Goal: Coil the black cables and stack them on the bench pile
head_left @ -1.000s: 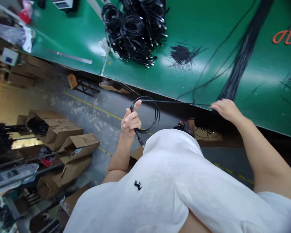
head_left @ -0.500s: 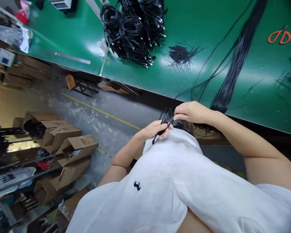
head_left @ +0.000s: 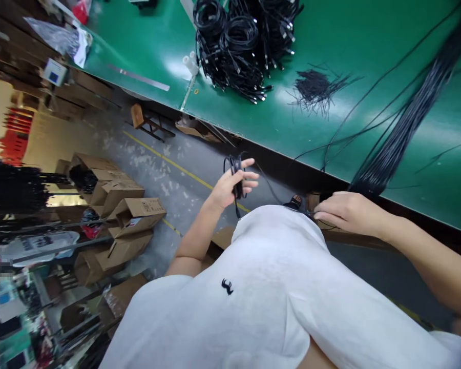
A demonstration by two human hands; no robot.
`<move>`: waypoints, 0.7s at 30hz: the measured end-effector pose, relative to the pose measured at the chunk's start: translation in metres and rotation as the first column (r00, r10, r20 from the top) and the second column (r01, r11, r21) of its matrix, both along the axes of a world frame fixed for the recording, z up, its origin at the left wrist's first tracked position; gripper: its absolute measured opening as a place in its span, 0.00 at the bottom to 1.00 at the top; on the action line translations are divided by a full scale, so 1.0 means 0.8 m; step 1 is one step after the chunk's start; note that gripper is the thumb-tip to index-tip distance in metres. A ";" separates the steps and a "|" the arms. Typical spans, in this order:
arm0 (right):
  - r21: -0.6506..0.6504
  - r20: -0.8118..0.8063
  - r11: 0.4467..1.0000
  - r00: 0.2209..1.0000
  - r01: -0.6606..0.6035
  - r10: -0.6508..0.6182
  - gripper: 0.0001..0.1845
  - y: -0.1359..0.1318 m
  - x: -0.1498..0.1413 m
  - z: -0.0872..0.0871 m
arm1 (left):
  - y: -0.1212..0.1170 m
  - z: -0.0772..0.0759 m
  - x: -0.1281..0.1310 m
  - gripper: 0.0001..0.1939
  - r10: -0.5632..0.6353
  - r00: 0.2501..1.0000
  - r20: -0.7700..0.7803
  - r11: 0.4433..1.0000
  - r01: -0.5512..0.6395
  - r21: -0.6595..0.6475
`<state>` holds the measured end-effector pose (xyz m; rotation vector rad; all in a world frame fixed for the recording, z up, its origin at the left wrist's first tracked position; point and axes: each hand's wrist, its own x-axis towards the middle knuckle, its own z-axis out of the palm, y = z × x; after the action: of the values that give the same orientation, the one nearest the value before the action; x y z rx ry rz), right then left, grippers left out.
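Observation:
A small coil of black cable (head_left: 237, 177) sits across my left hand (head_left: 230, 185), thumb over it and the other fingers stretched out beyond. One strand runs from the coil towards my right hand (head_left: 341, 212), whose fingers are pinched on the cable near the table's front edge. Just beyond that hand, a long bundle of straight black cables (head_left: 403, 125) lies over the green table (head_left: 284, 123) and hangs at its edge. A few loose cable strands curve to the left of the bundle.
Farther back on the table is a heap of coiled black cables (head_left: 240, 46) with metal plugs. Beside it lies a pile of short black ties (head_left: 313, 87). A metal ruler (head_left: 144, 79) rests farther left. Cardboard boxes (head_left: 136, 210) and a wooden stool (head_left: 138, 117) stand on the floor.
My hands have moved apart: the left up and leftwards with the coil, the right rightwards and down, drawing the cable between them. The view has shifted, so the table's things appear farther right.

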<state>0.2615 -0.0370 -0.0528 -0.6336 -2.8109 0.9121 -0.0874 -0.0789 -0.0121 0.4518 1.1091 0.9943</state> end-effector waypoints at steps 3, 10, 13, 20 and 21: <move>-0.105 -0.093 0.992 0.994 -0.069 0.059 0.27 0.010 -0.055 0.034 | 0.002 -0.021 0.042 0.22 -0.191 0.982 0.014 0.982 0.191 0.001; -0.218 -0.061 0.976 0.998 0.018 -0.032 0.24 0.083 -0.053 0.018 | 0.004 -0.013 0.083 0.22 -0.547 0.788 0.283 0.832 0.550 0.075; -0.025 0.124 0.957 0.950 0.290 -0.285 0.19 0.123 0.018 -0.027 | 0.003 -0.004 0.058 0.16 -0.422 0.828 0.369 0.896 0.444 0.028; 0.246 0.275 0.576 0.514 0.779 -0.812 0.22 0.157 0.170 -0.078 | -0.014 0.011 0.018 0.20 -0.124 0.926 0.357 0.981 0.168 -0.094; 0.219 0.163 0.545 0.520 0.809 -0.838 0.30 0.156 0.171 -0.067 | -0.013 0.013 0.018 0.22 -0.121 0.928 0.353 0.984 0.160 -0.083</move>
<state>0.3983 0.0879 -0.1063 -1.9498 -2.1806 0.4573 -0.0727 -0.0897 -0.0014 0.2487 0.7964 0.8423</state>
